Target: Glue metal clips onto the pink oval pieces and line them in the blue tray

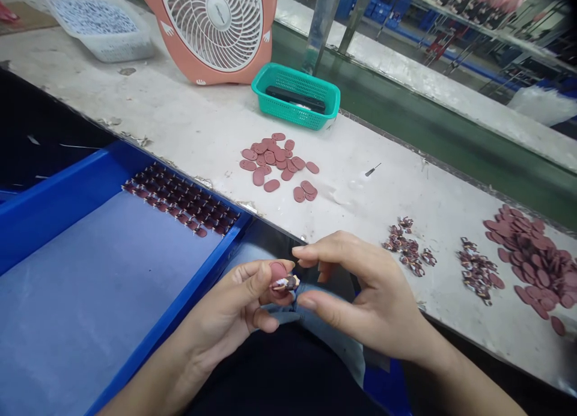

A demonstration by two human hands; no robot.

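Observation:
My left hand (241,305) pinches a small reddish oval piece with a patterned trim part (282,278) between thumb and fingers, over my lap. My right hand (360,290) hovers just to its right, fingers curved and slightly apart, index tip close to the piece but holding nothing I can see. On the worktable ahead lies a loose heap of reddish oval pieces (279,163). To the right sit two small piles of patterned trim parts (408,247) (478,272) and a larger heap of oval pieces (532,253).
A blue tray (54,193) lined with white sheet at my left holds rows of finished pieces (180,199) along its far edge. A green basket (295,94), a pink fan (211,28) and a white basket (99,22) stand further back. A small tool (372,170) lies on the table.

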